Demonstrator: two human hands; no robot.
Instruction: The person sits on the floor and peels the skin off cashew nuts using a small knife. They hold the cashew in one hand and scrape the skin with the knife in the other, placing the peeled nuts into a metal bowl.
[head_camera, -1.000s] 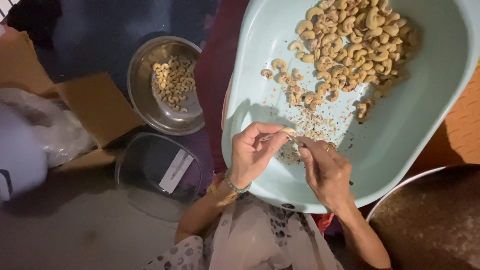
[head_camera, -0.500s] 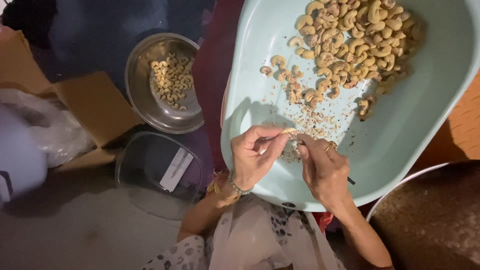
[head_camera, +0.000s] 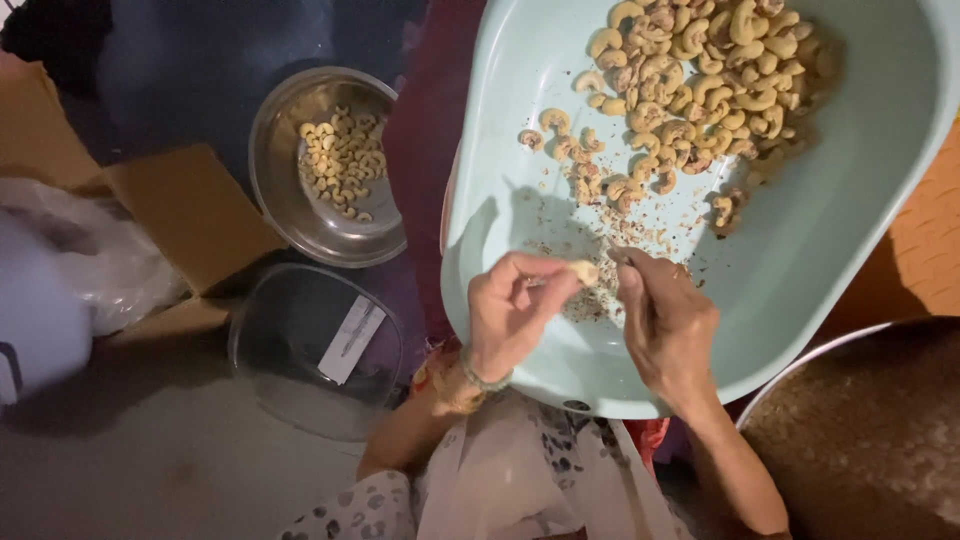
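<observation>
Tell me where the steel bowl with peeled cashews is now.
In the head view, the steel bowl sits at upper left, left of the pale green tub, above the clear container, beside cardboard.

From here I see my left hand (head_camera: 512, 315) has drawn a little apart from my right hand (head_camera: 668, 330); a second ago the two were pressed together over the husk bits. The pale cashew (head_camera: 583, 271) now shows clearly at my left fingertips, where before it was mostly hidden between both hands.
</observation>
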